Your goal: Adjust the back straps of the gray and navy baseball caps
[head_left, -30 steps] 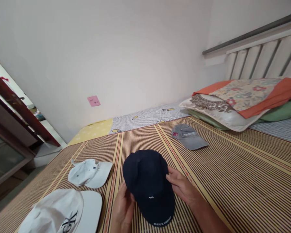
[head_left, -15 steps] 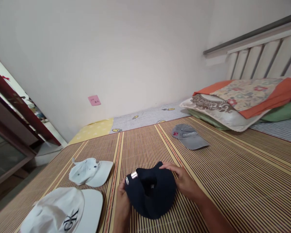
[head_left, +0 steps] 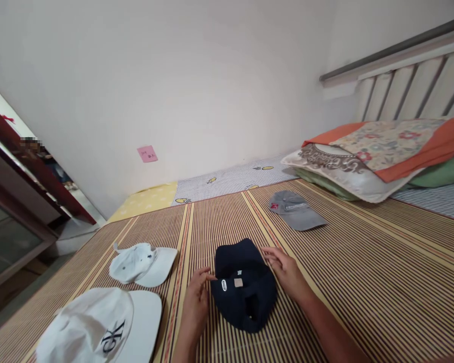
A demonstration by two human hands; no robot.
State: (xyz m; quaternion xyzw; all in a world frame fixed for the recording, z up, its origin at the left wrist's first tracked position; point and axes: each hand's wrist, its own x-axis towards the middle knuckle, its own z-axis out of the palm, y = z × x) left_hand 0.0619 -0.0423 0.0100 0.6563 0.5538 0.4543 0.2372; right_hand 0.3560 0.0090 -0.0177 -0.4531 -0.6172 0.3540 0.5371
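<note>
A navy baseball cap [head_left: 263, 282] lies on the striped mat between my hands, its hollow inside and back strap turned up toward me and its brim pointing away. My left hand [head_left: 197, 297] is at its left edge, fingertips closed on the end of the strap by a metal buckle. On the other side, my right hand [head_left: 285, 275] has its fingers stretched out close beside the cap, holding nothing. To the left are a pale cap [head_left: 134, 264] and, nearer me, a larger white cap [head_left: 85, 322] with black letters. A grey cap [head_left: 297, 209] rests farther off to the right.
The striped mat [head_left: 363, 282] covers the bed up to a checked and yellow sheet [head_left: 227, 184] along the wall. Pillows with an orange-edged floral cover [head_left: 397, 146] are at the right, near a white radiator [head_left: 412, 96]. A doorway with a person partly visible is at far left.
The navy cap has been turned so its brim points away and its strap faces me. My right hand has come away from the cap; my left has shifted to the strap end.
</note>
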